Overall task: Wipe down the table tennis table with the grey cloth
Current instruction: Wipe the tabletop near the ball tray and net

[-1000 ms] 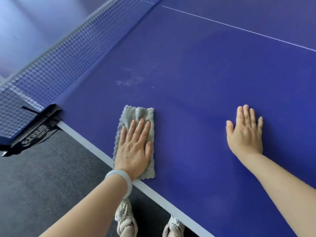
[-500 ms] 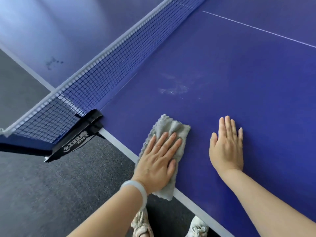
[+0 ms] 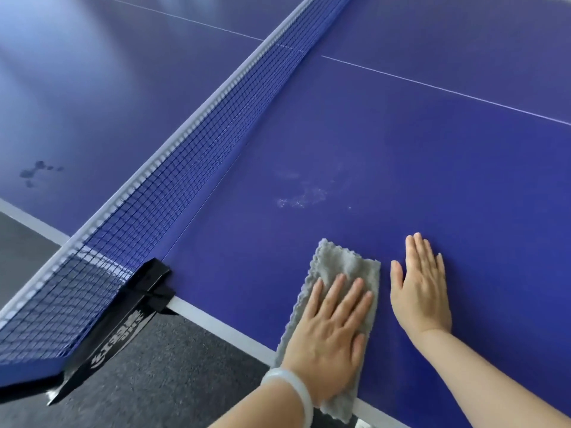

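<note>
Head view shows my left grip [image 3: 329, 335] spread flat, fingers straight, pressing the grey cloth [image 3: 343, 261] onto the blue surface [image 3: 448, 156] at its near edge. The cloth's long axis points away from me, toward a pale smudge [image 3: 301, 197], probably dust, just ahead. My right grip [image 3: 420, 291] lies flat and empty just beside the cloth.

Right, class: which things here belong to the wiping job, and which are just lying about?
Job: grey cloth; left hand, pressed flat on it; right hand, flat on the table beside it; dusty smudge ahead of the cloth.
Just there: net; black net clamp; bracelet; grey floor.
</note>
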`<state>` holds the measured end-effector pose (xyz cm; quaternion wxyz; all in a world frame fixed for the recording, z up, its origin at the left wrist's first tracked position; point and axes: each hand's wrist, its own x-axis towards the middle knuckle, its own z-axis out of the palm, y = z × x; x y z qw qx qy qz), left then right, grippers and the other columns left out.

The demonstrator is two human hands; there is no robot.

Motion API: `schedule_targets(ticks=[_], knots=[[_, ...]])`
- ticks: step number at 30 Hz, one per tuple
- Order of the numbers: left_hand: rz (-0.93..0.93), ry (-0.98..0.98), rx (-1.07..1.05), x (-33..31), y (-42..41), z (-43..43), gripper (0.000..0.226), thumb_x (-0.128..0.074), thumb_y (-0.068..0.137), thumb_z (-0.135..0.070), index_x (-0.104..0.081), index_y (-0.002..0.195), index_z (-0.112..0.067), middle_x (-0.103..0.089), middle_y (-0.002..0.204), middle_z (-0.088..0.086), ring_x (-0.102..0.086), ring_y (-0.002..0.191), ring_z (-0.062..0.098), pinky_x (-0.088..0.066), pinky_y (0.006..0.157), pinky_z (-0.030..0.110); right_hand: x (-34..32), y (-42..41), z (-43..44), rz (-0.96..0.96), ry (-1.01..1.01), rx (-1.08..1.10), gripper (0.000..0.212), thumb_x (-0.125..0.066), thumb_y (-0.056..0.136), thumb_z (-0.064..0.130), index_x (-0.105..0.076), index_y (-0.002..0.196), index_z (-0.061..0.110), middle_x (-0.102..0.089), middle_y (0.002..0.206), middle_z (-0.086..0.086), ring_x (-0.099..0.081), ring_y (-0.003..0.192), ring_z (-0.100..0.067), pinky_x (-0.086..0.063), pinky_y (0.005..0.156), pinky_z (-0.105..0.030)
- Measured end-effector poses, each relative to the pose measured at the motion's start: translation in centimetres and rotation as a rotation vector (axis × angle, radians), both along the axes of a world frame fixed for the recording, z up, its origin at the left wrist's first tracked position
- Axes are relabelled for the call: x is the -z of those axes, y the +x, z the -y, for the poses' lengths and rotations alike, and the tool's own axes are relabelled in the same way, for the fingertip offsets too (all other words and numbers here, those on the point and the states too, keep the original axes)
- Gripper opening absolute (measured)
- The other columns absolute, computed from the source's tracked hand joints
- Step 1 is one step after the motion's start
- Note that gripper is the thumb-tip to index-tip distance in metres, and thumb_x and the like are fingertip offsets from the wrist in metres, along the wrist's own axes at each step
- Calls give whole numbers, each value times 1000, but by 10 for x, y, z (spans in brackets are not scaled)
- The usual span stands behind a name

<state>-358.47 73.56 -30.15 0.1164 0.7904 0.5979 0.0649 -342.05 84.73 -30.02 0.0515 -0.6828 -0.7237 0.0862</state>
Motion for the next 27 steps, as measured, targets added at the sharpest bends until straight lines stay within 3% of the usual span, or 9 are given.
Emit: schedule_targets(ticks=[2, 4, 9, 14, 18, 22, 25, 27], knots=[[-12, -12, 145, -1, -14, -22, 58, -26, 104, -42, -11, 159, -30, -5, 166, -8, 10, 153, 18, 7, 122, 47, -1, 0, 0, -7, -2, -1, 59, -33, 105, 28, -17, 157, 7, -13, 165, -7, -8, 153, -17, -4, 126, -38], [-18, -18, 144, -4, -43, -46, 57, -21, 103, -43, -9, 158, -35, -2, 166, -12, 15, 152, 14, 14, 122, 44, -2, 0, 0, -16, 5, 4, 59, -36, 104, 26, -19, 157, 7, -15, 165, -7, -10, 153, -17, -5, 126, -38], [-72, -18, -269, -7, -117, -88, 58, -21, 103, -43, -4, 158, -36, 3, 165, -14, 15, 151, 13, 11, 122, 42, -1, -2, 0, 6, 11, -3, 61, -30, 103, 33, -18, 157, 7, -14, 165, -6, -9, 153, -16, -5, 126, -38], [-32, 12, -513, -4, -93, -38, 63, -25, 99, -39, -11, 159, -29, -5, 166, -8, 6, 153, 18, -5, 124, 48, -1, -3, 2, 36, 33, -22, 68, -18, 98, 41, -17, 157, 6, -14, 165, -8, -10, 153, -19, -8, 126, -40], [48, 21, -207, -3, -26, -16, 63, -38, 98, -39, -24, 157, -23, -15, 165, -4, -8, 153, 24, -14, 118, 51, 2, -3, 1, 19, 65, -6, 60, -14, 106, 38, -21, 155, 5, -18, 163, -9, -15, 152, -20, -12, 125, -43], [21, -22, 59, -8, 19, -101, 56, -21, 105, -41, -12, 159, -29, -2, 166, -9, 14, 152, 16, 3, 122, 50, 0, -4, -1, -54, 63, 10, 67, -11, 98, 38, -29, 153, 3, -25, 161, -10, -20, 151, -19, -15, 124, -44], [-37, -21, 107, -9, 8, -159, 56, -19, 105, -41, -7, 158, -34, 0, 166, -12, 14, 152, 13, 8, 123, 46, 1, -1, -2, -49, 61, 47, 59, -21, 101, 31, -30, 153, 5, -26, 161, -9, -20, 150, -20, -17, 123, -47], [-56, -6, 7, -8, -25, -184, 56, -20, 104, -41, -8, 158, -36, -1, 166, -14, 10, 152, 13, 8, 123, 44, 1, -1, -2, -20, 67, 79, 59, -23, 100, 31, -32, 153, 6, -27, 161, -9, -22, 150, -21, -18, 123, -50]])
